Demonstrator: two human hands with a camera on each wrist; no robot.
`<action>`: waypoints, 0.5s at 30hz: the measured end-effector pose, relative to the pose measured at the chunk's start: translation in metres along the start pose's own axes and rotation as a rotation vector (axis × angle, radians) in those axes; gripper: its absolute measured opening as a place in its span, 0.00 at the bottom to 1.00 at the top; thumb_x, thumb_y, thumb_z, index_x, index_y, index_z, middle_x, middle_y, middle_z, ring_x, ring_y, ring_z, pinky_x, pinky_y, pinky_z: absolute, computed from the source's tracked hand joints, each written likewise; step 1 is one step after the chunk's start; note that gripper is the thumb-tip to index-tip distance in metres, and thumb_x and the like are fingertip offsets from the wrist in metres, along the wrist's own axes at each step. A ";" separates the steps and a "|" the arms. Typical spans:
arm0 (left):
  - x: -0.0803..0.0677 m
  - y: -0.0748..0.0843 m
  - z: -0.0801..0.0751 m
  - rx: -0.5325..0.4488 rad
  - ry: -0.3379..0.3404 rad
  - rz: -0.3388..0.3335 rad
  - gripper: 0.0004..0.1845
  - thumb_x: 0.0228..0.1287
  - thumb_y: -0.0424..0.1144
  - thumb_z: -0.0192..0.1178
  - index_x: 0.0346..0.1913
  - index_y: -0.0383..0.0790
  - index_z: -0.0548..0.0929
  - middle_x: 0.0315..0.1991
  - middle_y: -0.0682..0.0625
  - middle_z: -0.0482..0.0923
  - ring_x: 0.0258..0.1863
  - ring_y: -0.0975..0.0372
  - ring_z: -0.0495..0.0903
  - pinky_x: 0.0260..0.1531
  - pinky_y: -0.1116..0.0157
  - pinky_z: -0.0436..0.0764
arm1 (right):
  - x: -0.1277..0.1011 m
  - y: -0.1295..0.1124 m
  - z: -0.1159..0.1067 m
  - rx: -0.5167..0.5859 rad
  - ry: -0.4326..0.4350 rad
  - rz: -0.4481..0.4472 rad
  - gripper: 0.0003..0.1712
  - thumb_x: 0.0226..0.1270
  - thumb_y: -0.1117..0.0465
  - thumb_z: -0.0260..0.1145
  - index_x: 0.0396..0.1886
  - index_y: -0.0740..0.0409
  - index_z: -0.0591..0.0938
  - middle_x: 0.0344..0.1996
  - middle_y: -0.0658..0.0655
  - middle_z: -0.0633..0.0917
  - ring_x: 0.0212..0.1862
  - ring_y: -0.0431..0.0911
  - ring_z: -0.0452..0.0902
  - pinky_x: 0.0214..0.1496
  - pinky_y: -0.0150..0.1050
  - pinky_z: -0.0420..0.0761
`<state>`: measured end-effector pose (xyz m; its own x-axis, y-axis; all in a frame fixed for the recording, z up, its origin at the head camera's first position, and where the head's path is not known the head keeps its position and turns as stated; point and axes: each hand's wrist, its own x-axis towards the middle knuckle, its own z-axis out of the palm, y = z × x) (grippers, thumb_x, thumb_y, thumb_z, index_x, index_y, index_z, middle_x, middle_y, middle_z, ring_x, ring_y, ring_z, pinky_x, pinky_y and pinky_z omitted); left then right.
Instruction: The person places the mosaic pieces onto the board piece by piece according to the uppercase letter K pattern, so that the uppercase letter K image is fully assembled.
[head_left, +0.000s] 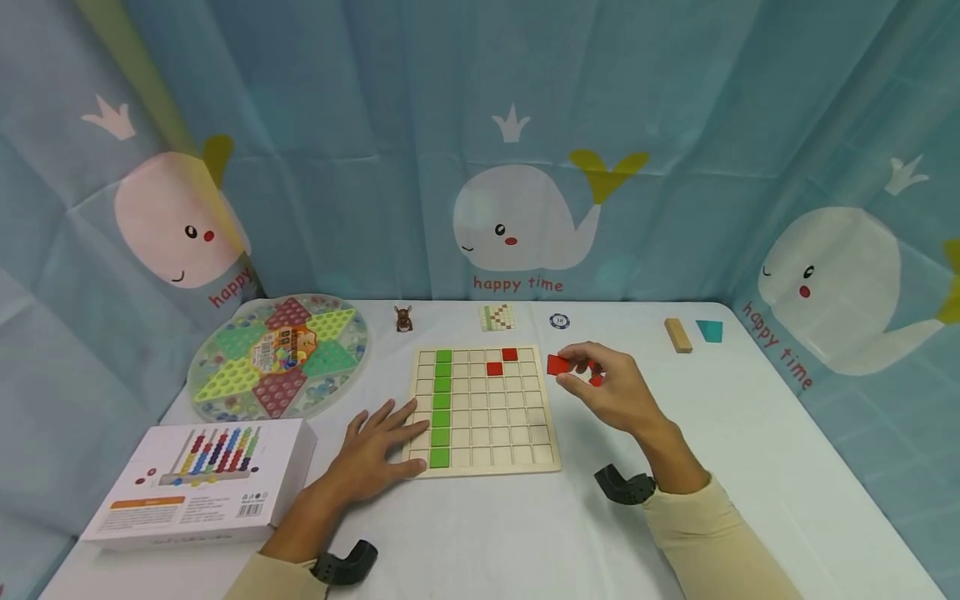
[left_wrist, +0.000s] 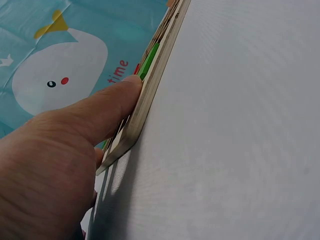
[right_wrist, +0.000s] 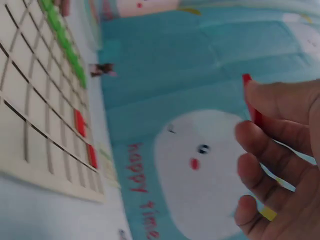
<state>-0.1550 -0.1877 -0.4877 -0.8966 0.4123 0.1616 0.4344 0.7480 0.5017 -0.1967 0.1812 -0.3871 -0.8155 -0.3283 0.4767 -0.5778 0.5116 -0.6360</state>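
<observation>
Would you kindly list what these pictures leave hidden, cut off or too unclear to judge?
- Head view: how many red tiles the right hand holds; its fingers cover part of them.
- Head view: print on the small card and the round chip is too small to read.
- Left wrist view: most of the wooden board is seen edge-on, behind the left hand.
- Right wrist view: the small brown figure is blurred.

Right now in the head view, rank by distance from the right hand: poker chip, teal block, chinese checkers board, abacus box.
From the right hand:
1. Poker chip, just behind it, slightly left.
2. Teal block, back right, beside the wooden block.
3. Chinese checkers board, far left, past the grid board.
4. Abacus box, front left corner, farthest.
</observation>
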 end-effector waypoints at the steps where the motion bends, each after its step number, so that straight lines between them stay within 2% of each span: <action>1: 0.000 0.000 0.000 0.000 0.001 0.002 0.33 0.56 0.58 0.66 0.64 0.46 0.78 0.72 0.48 0.59 0.71 0.44 0.50 0.62 0.39 0.41 | 0.003 0.001 0.005 0.003 0.003 -0.005 0.17 0.57 0.66 0.73 0.47 0.62 0.83 0.36 0.50 0.83 0.38 0.47 0.74 0.37 0.47 0.74; 6: 0.000 0.000 0.002 0.001 0.005 0.011 0.34 0.57 0.59 0.65 0.64 0.47 0.78 0.72 0.48 0.59 0.71 0.44 0.51 0.62 0.39 0.42 | 0.016 0.005 0.028 0.034 -0.003 0.001 0.16 0.58 0.66 0.73 0.47 0.62 0.83 0.36 0.50 0.83 0.38 0.47 0.74 0.38 0.48 0.73; 15: 0.001 -0.002 0.002 0.005 0.006 0.005 0.34 0.57 0.59 0.65 0.64 0.48 0.78 0.72 0.49 0.59 0.71 0.44 0.51 0.62 0.39 0.42 | 0.035 0.010 0.066 0.055 -0.085 0.154 0.14 0.61 0.63 0.71 0.47 0.58 0.84 0.35 0.48 0.83 0.39 0.45 0.75 0.40 0.44 0.77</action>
<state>-0.1563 -0.1881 -0.4907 -0.8951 0.4126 0.1692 0.4390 0.7486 0.4969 -0.2338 0.1226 -0.4164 -0.8932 -0.3168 0.3191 -0.4447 0.5174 -0.7311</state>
